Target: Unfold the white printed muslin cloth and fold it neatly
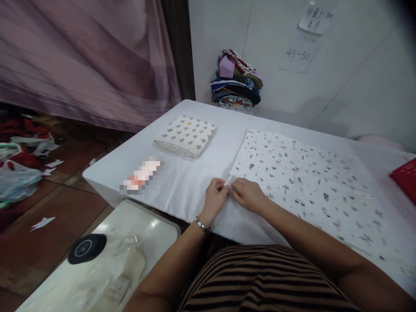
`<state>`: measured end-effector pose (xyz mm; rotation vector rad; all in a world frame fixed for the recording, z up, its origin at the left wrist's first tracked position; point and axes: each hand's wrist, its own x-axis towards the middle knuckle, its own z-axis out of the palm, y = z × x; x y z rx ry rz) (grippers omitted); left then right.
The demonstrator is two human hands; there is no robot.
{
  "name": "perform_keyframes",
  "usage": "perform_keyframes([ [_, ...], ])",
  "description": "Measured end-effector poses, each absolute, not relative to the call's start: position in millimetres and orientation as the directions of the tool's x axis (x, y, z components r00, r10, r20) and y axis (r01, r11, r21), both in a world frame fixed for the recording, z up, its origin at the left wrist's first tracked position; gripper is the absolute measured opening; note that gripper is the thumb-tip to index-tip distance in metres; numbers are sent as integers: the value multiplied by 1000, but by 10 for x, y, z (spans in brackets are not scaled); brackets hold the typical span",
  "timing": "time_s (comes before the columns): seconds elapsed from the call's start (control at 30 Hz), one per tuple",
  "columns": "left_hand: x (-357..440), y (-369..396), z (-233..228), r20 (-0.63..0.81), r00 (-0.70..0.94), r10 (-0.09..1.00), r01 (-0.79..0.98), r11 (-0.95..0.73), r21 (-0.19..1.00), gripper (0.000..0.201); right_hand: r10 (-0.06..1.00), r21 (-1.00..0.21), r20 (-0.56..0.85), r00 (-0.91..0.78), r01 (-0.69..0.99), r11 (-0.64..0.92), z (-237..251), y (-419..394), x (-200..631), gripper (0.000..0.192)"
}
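Head view. Left hand (pixel 215 194) and right hand (pixel 248 193) meet at lower centre of the frame, fingers of both pinched together on the near-left corner of the spread printed cloth (pixel 308 182); the corner itself is too small to see clearly and seems slightly lifted. One spread cloth lies flat across the right half of the white table (pixel 195 182), its left edge running up toward the wall. One folded printed cloth (pixel 186 135) sits upper left of the hands, well apart from them. One blurred oblong item (pixel 142 174) lies near the table's left edge. Bare tabletop stays open between folded cloth and hands. One stack of folded fabrics (pixel 236 79) stands against the wall at top centre; one red object (pixel 406 177) shows at the right edge.
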<state>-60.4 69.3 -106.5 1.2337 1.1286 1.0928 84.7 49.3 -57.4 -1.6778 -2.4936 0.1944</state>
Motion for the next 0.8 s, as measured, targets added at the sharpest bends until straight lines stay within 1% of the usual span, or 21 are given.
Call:
perform_keyframes([
  [0.13,-631,695,-1078,-11,170,985,7,10,1000,18,938,-246,34,-346,907,343,-614,527,869,22],
  [0.3,-667,683,-1055,-2,223,975,-22,7,1000,24,943,-380,26,-332,869,317,-658,590,899,20],
  [0.4,-680,679,-1035,-18,229,973,-30,25,999,23,939,-395,51,-341,856,332,-662,599,911,21],
  [0.5,-678,690,-1048,-42,208,977,3,43,999,24,934,-335,119,-337,872,357,-656,584,897,23],
  [0.6,-664,706,-1093,-56,170,984,14,55,998,25,912,-203,168,-373,893,403,-653,566,857,24],
  [0.7,-651,711,-1109,-65,138,988,-3,66,998,28,888,-98,154,-434,887,451,-660,560,822,25],
  [0.8,-650,712,-1060,-118,142,983,-62,128,990,31,888,-66,126,-443,889,453,-683,558,804,25],
])
